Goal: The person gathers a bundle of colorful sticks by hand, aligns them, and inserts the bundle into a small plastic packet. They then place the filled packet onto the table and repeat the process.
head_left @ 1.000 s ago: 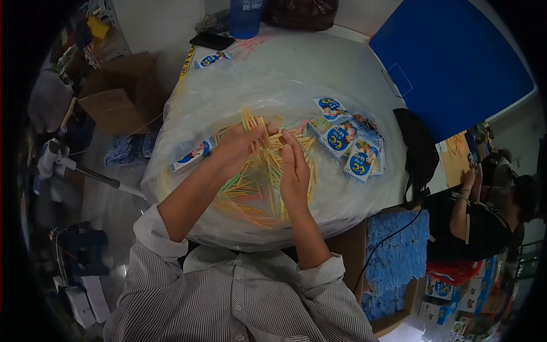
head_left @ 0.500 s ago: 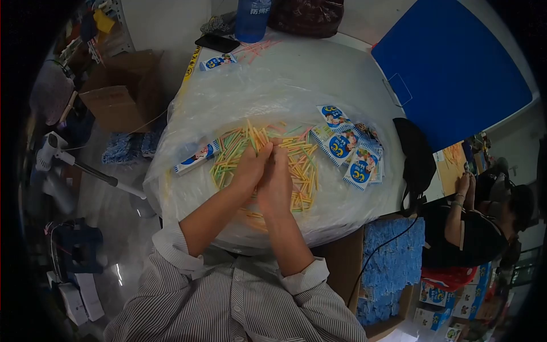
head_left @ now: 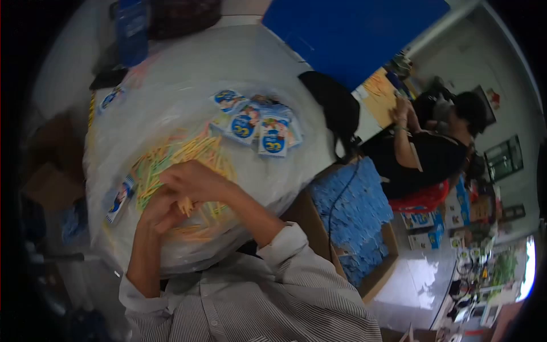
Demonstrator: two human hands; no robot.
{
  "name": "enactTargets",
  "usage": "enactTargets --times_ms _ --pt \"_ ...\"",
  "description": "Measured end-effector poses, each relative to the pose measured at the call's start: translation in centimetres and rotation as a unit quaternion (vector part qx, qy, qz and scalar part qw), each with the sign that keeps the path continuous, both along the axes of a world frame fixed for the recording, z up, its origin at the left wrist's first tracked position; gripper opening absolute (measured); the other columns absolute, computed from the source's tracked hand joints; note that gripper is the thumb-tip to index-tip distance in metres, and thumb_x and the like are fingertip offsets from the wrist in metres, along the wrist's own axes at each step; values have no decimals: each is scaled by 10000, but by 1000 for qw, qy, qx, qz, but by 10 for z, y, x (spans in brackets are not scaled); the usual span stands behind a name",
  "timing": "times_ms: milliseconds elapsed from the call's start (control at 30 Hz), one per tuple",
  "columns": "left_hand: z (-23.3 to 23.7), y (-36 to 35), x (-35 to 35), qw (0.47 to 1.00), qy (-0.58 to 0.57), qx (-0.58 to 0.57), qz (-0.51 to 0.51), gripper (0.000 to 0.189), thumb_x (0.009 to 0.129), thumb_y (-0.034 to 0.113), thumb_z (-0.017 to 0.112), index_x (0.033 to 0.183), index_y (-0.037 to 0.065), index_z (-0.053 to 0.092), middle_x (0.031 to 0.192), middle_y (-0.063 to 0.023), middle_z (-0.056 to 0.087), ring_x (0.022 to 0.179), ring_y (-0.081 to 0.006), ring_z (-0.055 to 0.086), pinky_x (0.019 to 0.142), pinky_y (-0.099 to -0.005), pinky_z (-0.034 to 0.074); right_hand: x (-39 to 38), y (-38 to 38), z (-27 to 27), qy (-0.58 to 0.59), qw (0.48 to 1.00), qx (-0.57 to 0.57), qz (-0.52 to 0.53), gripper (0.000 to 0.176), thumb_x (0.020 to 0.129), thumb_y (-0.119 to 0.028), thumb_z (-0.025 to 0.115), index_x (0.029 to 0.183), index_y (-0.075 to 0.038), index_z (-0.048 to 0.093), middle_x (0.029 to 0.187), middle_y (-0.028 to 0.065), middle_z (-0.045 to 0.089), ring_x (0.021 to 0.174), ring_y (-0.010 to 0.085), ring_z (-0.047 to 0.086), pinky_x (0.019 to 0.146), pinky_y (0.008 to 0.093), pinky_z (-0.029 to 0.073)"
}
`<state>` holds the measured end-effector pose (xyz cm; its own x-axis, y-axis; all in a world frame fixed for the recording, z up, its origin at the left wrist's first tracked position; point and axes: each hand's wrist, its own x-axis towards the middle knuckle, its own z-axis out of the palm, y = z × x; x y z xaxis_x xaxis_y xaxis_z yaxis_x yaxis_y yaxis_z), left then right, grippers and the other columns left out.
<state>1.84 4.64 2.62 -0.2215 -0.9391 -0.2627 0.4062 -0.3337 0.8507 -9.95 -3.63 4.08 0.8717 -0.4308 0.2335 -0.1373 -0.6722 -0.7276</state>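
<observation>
My left hand and my right hand are together over a loose pile of thin coloured sticks, yellow, green and pink. Closed around a small bundle of the sticks, the two hands let its pale ends poke out below my right palm. My right hand lies across the top and covers much of the left fingers; some blur hides the exact grip. The pile rests on a clear plastic sheet. Left of it lies a blue-and-white printed packet, and several similar packets are heaped to the right.
Beside the table is a carton of blue wrappers. A black bag-like item lies on the table's right edge, near a blue board. A co-worker sits at the right. A blue bottle stands at the back left.
The view has swung to the right, so the table appears further left. My hands have turned from upright and pressed together to right over left, with the bundle's ends showing below.
</observation>
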Motion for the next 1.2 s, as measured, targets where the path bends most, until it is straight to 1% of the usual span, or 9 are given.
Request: enactTargets --times_ms 167,267,433,500,633,733,800,1000,1200 --pt "-25 -2 2 990 -88 -107 -9 291 745 115 489 990 -36 445 913 -110 515 782 -205 529 630 -320 437 2 13 8 14 997 43 -57 269 819 -261 409 856 -20 524 782 180 525 738 324 517 632 361 406" --pt "-6 -4 3 984 52 70 154 332 801 161 461 1060 -41 414 978 -107 499 860 -200 511 697 -332 425 15 18 -7 -185 962 80 -185 320 844 -291 385 934 -5 498 926 143 523 858 271 505 696 337 392" --pt "6 -20 3 931 116 -102 331 376 875 241 365 1171 9 367 1146 -114 435 1037 -212 439 852 -311 360 37 46 -37 -407 765 418 -272 410 859 -340 374 1101 -12 421 1140 59 426 1062 159 390 837 284 331" --pt "8 -16 -9 949 1 -75 306 363 873 242 374 1153 13 393 1146 -113 438 1048 -205 431 861 -300 351 41 54 -39 -477 539 677 -151 480 856 -354 380 1210 -34 325 1194 71 371 1103 153 350 890 257 290" --pt "6 -10 -31 934 -197 -93 283 348 867 254 392 1117 18 447 1068 -98 491 1009 -169 453 836 -272 363 45 58 -35 -453 562 664 -198 519 855 -362 376 1245 -39 260 1235 72 322 1136 161 311 927 248 241" --pt "16 -7 -23 937 -187 -69 286 309 865 246 395 1057 19 476 987 -79 522 941 -154 485 780 -267 394 35 58 -28 -385 709 550 -216 473 844 -317 419 1210 -44 297 1213 79 343 1131 170 320 924 258 242" --pt "28 0 -22 950 -124 -12 285 276 860 233 404 1018 20 480 953 -77 525 881 -151 500 725 -263 409 23 52 -19 -378 847 174 -330 454 827 -245 463 1197 -40 297 1221 99 325 1147 173 294 939 282 225" --pt "7 15 -4 998 -9 64 -7 172 811 133 463 942 22 451 860 -74 509 696 -129 508 548 -237 410 -6 23 -2 -111 924 365 19 240 810 -193 484 953 -2 504 840 55 557 796 103 536 699 215 420" --pt "5 14 -8 997 46 65 3 334 771 86 503 1068 60 351 846 -59 496 689 -123 499 525 -218 404 -13 17 -5 -68 907 413 -40 173 815 -161 463 916 -39 532 767 17 563 660 55 528 592 176 434"
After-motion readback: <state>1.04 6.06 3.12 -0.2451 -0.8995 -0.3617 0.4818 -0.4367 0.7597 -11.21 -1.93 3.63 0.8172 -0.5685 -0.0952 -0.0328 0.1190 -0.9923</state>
